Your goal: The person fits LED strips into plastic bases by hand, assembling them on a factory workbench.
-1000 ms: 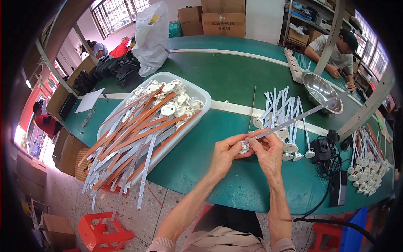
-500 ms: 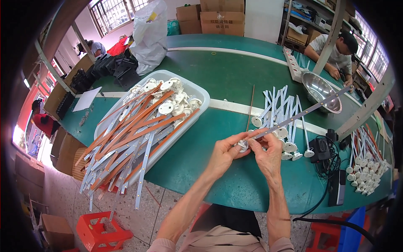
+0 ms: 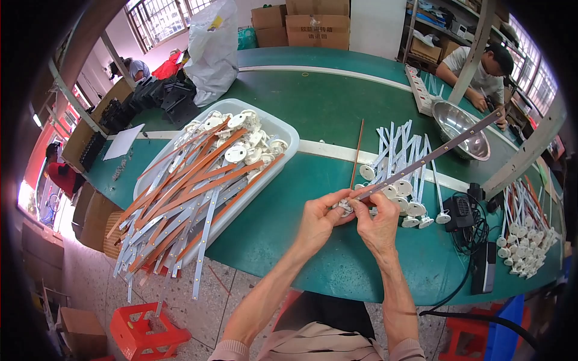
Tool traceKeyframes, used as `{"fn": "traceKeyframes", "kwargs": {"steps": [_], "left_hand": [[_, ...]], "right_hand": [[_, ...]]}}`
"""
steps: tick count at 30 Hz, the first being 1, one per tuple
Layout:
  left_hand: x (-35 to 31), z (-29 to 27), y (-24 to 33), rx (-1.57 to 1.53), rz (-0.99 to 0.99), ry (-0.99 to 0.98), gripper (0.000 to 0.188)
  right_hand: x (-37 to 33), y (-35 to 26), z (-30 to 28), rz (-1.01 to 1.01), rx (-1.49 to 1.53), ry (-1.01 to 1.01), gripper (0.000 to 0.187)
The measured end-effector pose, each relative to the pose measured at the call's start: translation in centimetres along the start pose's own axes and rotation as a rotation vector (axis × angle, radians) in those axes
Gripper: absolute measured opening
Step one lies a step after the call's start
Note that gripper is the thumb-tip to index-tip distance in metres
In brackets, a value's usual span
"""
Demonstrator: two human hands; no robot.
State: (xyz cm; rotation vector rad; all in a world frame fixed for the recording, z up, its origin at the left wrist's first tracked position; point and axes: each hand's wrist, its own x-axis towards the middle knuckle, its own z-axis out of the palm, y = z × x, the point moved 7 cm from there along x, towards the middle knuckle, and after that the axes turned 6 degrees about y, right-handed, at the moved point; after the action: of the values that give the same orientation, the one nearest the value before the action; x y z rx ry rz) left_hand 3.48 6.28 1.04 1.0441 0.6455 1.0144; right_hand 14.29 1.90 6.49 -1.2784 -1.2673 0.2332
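Note:
My left hand (image 3: 319, 218) is closed around a small white round fitting (image 3: 345, 208), mostly covered by fingers. My right hand (image 3: 376, 222) pinches the near end of a long grey LED strip (image 3: 430, 156) right beside that fitting. The strip slants up to the far right, small square lights along it. From behind my fingers a thin reddish-brown strip (image 3: 358, 153) rises; its lower end is hidden. Just beyond my right hand lies a bunch of light strips with white round bases (image 3: 415, 209).
At left, a white plastic tub (image 3: 288, 141) overflows with strips and white bases. To the right are a black power adapter (image 3: 460, 212) with cables, a steel bowl (image 3: 445, 120) and another pile of strips (image 3: 527, 240). A person (image 3: 481, 69) works across the green table (image 3: 271, 253).
My right hand has shifted slightly left toward the fitting. The grey strip has tilted a little more steeply, and its lights show less brightly.

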Motion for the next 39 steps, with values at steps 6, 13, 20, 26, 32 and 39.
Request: {"fn": "traceKeyframes", "kwargs": {"steps": [6,13,20,26,32,39], "left_hand": [[-0.2,-0.5,0.0,-0.012,-0.013,0.069,0.032],[-0.2,-0.8,0.1,-0.032,0.011,0.110,0.032],[-0.3,-0.9,0.2,-0.003,0.032,0.118,0.037],[-0.5,-1.0,0.5,-0.007,0.055,0.157,0.041],[-0.2,-1.1,0.4,-0.041,0.081,0.149,0.043],[0.3,-1.2,0.0,-0.105,-0.021,0.123,0.045]], "right_hand": [[-0.2,-0.2,0.4,-0.043,0.013,0.011,0.006],[-0.2,-0.3,0.7,-0.035,0.014,-0.013,0.004],[-0.1,-0.2,1.0,-0.038,-0.026,-0.048,0.003],[0.4,-0.4,1.5,-0.040,0.011,-0.092,0.004],[0.6,-0.1,1.6,0.067,0.075,-0.139,0.005],[0.6,-0.4,1.2,0.074,0.010,-0.110,0.008]]}}
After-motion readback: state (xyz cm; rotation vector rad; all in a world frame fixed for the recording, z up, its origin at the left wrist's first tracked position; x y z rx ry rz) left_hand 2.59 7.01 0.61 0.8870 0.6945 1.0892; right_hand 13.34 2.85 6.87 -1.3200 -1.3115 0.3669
